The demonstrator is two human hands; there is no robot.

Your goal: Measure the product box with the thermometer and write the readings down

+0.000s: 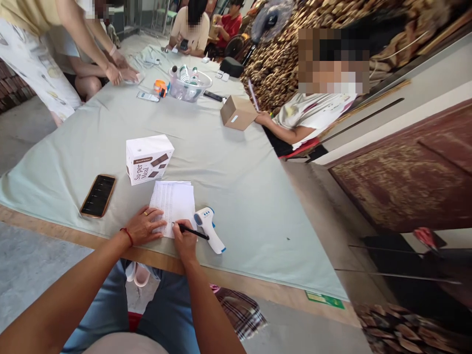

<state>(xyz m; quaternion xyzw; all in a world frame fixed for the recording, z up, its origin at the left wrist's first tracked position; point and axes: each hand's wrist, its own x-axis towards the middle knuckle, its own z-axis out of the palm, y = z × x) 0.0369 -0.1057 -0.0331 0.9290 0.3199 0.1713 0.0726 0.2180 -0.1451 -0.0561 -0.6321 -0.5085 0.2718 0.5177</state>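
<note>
Right hand (pixel 185 242) gripped the pen (pixel 195 232), left hand (pixel 145 225) lay open across paper (pixel 182 201) near the surface (pixel 258 236) edge; rightward drift risked bumping the thermometer (pixel 211 229)!

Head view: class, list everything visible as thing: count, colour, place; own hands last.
paper sheets: 2+, white, front
pen: 1, black, over sheets
infrared thermometer: 1, white-blue, beside sheets
Su-per Meal box: 1, white-brown, behind sheets
smartphone: 1, black, left front
cardboard box: 1, brown, far right of cloth
plastic basin with bottles: 1, clear, far centre
unidentified item: 1, orange, left of basin
tablecloth: 1, pale green, beneath these
fan: 1+, grey, background
wood: many pieces, brown, background
other people: 5+, mixed clothing, farther off
left hand: 1, red wristband, on sheets
right hand: 1, bare, holding pen
</note>
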